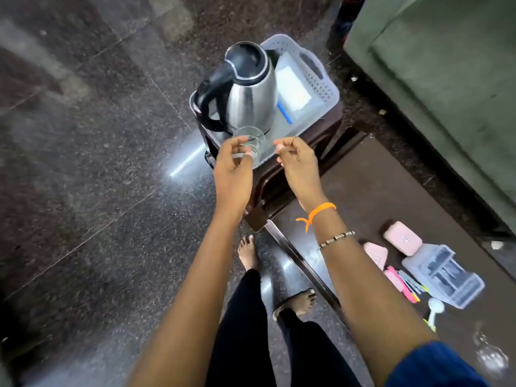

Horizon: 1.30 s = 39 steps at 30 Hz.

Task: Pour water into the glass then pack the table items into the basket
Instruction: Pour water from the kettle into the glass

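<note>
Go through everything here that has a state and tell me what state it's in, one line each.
kettle: upright in the basket, lid shut.
glass: held in the left hand, over the basket's near edge; contents unclear.
basket: on the brown stool, loaded.
left hand: closed on the glass.
right hand: fingers curled, holding nothing visible.
clear organiser: on the table, unpacked.

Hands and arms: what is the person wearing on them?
The left hand and its arm are bare, with nothing worn. The right hand has an orange thread tied at the wrist, its loose ends hanging, and a thin beaded bracelet further up. A dark blue sleeve shows near the elbow.
</note>
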### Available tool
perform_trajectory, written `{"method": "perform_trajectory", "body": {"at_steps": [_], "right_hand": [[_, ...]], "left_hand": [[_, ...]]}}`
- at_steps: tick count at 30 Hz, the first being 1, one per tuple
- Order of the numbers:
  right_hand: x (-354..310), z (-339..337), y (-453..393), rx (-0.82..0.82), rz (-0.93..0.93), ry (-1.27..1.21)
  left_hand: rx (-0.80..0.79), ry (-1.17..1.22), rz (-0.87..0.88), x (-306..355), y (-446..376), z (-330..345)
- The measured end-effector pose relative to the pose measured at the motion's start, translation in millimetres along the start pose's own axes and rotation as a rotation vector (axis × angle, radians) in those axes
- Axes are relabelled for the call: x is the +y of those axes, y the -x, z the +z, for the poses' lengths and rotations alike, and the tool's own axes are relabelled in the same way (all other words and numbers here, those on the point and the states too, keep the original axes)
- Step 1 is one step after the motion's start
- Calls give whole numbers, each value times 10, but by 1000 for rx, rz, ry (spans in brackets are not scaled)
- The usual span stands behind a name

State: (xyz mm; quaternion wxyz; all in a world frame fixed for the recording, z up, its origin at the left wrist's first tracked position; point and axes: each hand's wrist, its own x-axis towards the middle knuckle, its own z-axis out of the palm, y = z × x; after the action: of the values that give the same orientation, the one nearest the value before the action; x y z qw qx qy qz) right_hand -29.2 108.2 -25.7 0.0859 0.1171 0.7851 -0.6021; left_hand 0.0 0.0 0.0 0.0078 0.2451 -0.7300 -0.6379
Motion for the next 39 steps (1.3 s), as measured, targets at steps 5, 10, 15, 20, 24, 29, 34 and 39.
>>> {"method": "perform_trajectory", "body": {"at_steps": [5, 10, 15, 20, 24, 29, 34, 39], "right_hand": [[268, 613, -404, -73, 27, 282], [503, 934, -668, -15, -53, 533], [588, 969, -813, -50, 61, 485], [613, 983, -821, -20, 102, 423], [643, 961, -797, 41, 109, 341], [600, 800, -738, 103, 72, 268], [494, 623, -521, 223, 24, 135], [346, 332, -360, 376, -50, 27]], "left_hand": [[103, -135, 28, -152, -536, -197], [43, -270, 155, -150, -921, -204], [2, -297, 167, -70, -1327, -228], [-68, -470, 51, -19, -1828, -340], [-183, -600, 22, 27, -2065, -360], [-173, -488, 58, -44, -2096, -350], [18, -318, 74, -135, -1782, -112], [63, -353, 204, -118, -1539, -52]]}}
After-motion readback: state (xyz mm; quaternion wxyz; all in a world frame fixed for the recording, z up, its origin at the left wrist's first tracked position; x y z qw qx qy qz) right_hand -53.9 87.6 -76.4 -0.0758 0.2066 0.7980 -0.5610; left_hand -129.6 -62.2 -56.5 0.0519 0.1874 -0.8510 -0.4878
